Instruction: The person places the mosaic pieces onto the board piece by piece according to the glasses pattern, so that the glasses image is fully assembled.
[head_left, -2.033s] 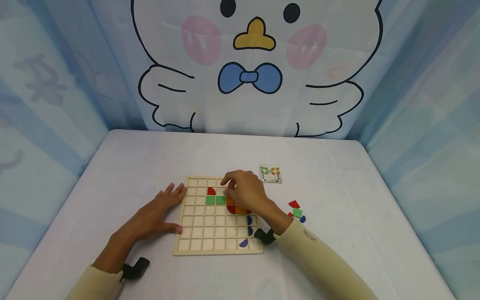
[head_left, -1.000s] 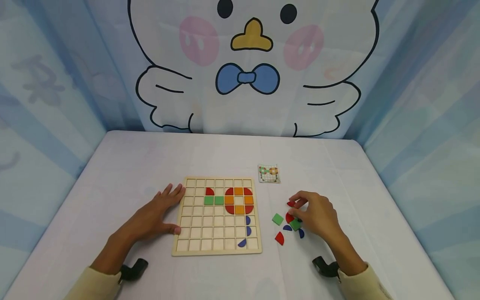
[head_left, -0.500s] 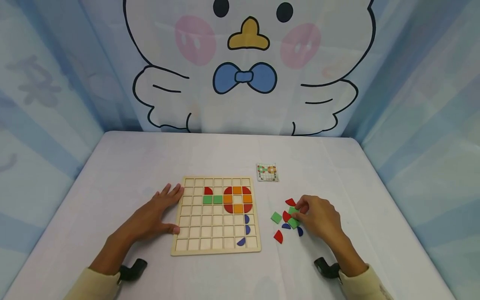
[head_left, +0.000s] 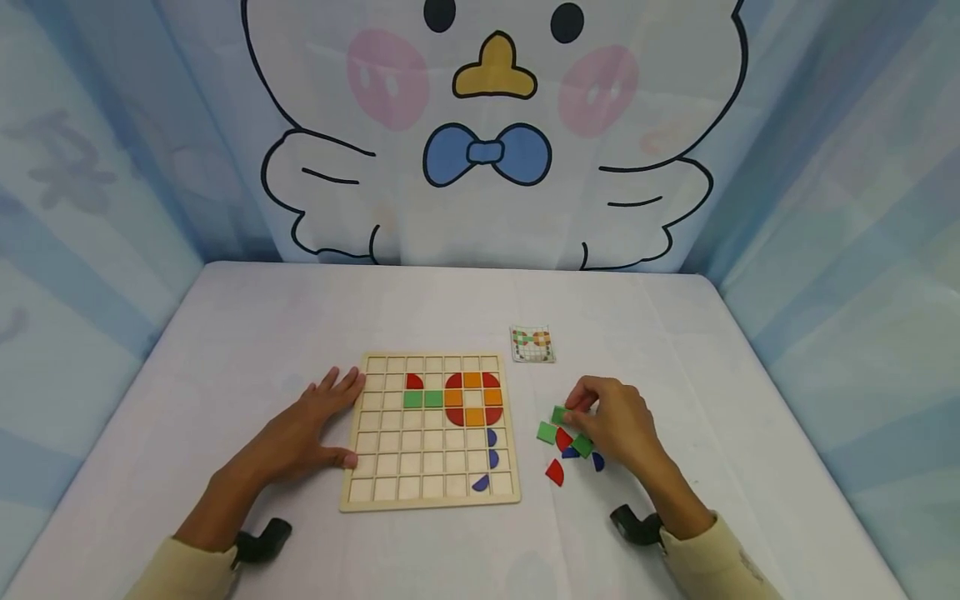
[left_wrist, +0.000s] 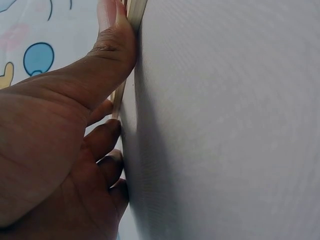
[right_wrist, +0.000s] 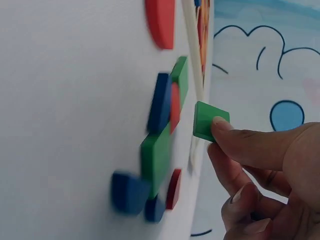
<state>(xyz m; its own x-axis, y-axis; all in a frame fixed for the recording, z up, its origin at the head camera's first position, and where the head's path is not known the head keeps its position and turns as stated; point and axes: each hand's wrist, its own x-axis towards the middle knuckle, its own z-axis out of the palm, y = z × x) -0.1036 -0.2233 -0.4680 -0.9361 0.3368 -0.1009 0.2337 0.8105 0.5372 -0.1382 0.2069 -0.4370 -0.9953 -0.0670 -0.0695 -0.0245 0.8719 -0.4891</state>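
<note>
My right hand (head_left: 617,419) pinches a green square tile (right_wrist: 204,121) between thumb and fingers, lifted just off the table in the right wrist view. Below it lie loose pieces: two more green squares, one of them a green tile (head_left: 547,432), a red quarter-circle (head_left: 555,472) and a blue half-circle (head_left: 597,462). My left hand (head_left: 318,425) rests along the left edge of the wooden grid board (head_left: 420,507), thumb and fingertips touching its rim. Set on the board are red quarter-circles and orange squares (head_left: 472,380) in a ring, two green squares (head_left: 423,399), one red quarter-circle (head_left: 415,382) and blue half-circles (head_left: 492,437).
A small pattern card (head_left: 532,344) lies behind the board's right corner. The white table (head_left: 247,333) ends at a curtain with a cartoon figure (head_left: 487,150). Dark wrist cameras (head_left: 264,540) sit on both wrists.
My right hand has left the board for the loose pieces at the right and picked up a green square tile from among them. The left hand stays at the board's edge.
</note>
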